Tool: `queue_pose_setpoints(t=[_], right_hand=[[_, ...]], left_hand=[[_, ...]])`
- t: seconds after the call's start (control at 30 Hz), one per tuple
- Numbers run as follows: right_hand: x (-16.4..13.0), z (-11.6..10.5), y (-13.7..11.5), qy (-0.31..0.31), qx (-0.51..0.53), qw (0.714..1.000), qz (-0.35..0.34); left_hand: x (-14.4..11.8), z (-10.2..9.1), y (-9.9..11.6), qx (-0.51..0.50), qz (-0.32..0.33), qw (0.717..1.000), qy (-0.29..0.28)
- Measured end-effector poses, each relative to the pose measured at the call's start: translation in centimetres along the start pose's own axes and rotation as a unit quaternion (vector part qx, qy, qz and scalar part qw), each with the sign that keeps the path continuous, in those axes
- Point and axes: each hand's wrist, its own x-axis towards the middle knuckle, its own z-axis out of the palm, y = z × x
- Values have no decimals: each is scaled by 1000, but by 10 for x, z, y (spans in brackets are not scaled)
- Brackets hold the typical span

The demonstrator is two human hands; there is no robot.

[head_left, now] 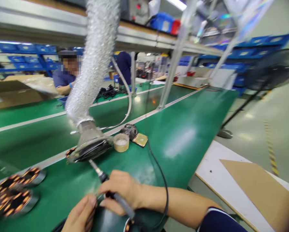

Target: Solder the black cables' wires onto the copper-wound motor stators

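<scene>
My right hand (122,190) is closed round a soldering iron (102,175), whose metal tip points up and left below a fume hood. From the iron's rear a black cord (164,180) loops back over the bench. Close beside it, at the bottom edge, my left hand (80,214) has thumb and fingers pressed together; what they pinch is hidden and blurred. A dark cable (59,226) runs under that hand. Part of a copper-wound ring (127,225) shows below my right hand. Several motor stators (21,203) with copper windings lie at the left.
The fume hood (91,145) hangs from a silver duct (96,58). Beyond the iron are a round tub (121,142), a soldering stand (130,130) and a yellowish sponge (141,140). A metal post (174,58) rises from the green bench (183,141). A co-worker (67,71) sits opposite.
</scene>
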Motion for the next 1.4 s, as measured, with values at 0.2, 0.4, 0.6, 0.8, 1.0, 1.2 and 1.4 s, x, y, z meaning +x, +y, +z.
queue_pose_setpoints(t=[0.2, 0.4, 0.6, 0.8, 1.0, 1.2, 1.4], right_hand=[[-3, -17, -13, -14, 168, 985, 38], [-3, -2, -18, 48, 146, 978, 142], [1, -1, -16, 47, 83, 994, 55], [0, -2, -13, 38, 59, 997, 13], [0, -14, -19, 58, 69, 996, 22], [-2, -48, -25, 69, 151, 976, 140], [-12, -52, -14, 127, 251, 930, 238]], left_hand=[[-14, -3, 15, 33, -5, 997, -74], [-14, 1, 15, 34, 15, 998, -53], [-11, -2, 14, 78, 39, 995, -40], [-9, -5, 10, 154, 95, 983, -12], [-9, -6, 11, 175, 103, 979, -6], [-11, -5, 11, 197, 104, 975, 5], [-12, -6, 9, 206, 100, 973, 12]])
